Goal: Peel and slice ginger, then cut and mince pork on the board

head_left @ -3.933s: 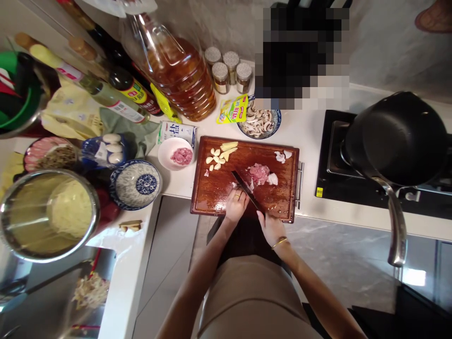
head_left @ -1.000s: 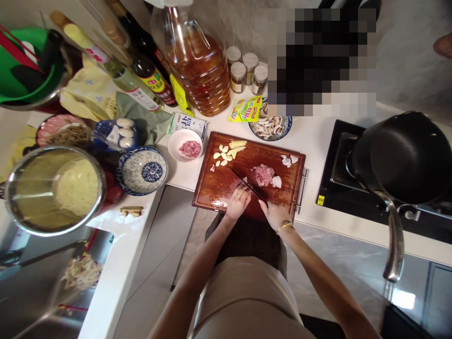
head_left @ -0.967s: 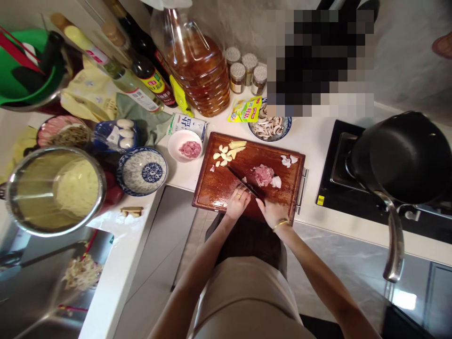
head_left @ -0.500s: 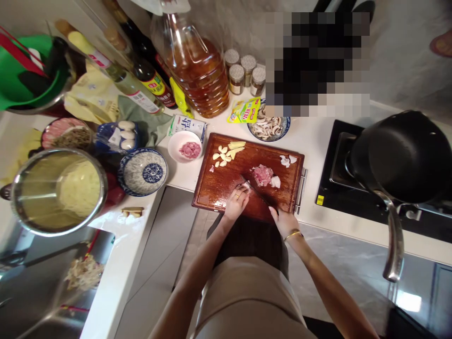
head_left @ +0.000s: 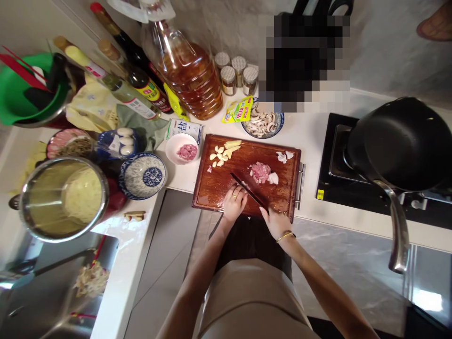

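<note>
On the brown cutting board (head_left: pixel 219 190), my right hand (head_left: pixel 278 222) is closed round the handle of a dark knife (head_left: pixel 247 189), its blade pointing up and left. My left hand (head_left: pixel 234 202) lies beside the blade with curled fingers, pressing on something too small to make out. Beyond the knife sits a pile of cut pink meat (head_left: pixel 260 173) with a white piece of fat (head_left: pixel 273 178) touching it. Garlic cloves (head_left: pixel 219 154) and pale yellow slices (head_left: pixel 232 145) are at the board's upper left. White scraps (head_left: pixel 281 157) lie at its upper right.
Left of the board are a small bowl of meat (head_left: pixel 181 149), a patterned bowl (head_left: pixel 142 175) and a steel pot (head_left: pixel 63 197). Behind stand a large oil bottle (head_left: pixel 192 70), jars (head_left: pixel 250 81) and a mushroom bowl (head_left: pixel 263 123). A black pan (head_left: pixel 406 146) rests on the stove at right.
The view has shifted slightly. The knife and my right hand have moved a little left, and more of the blade shows beyond my left fingers.
</note>
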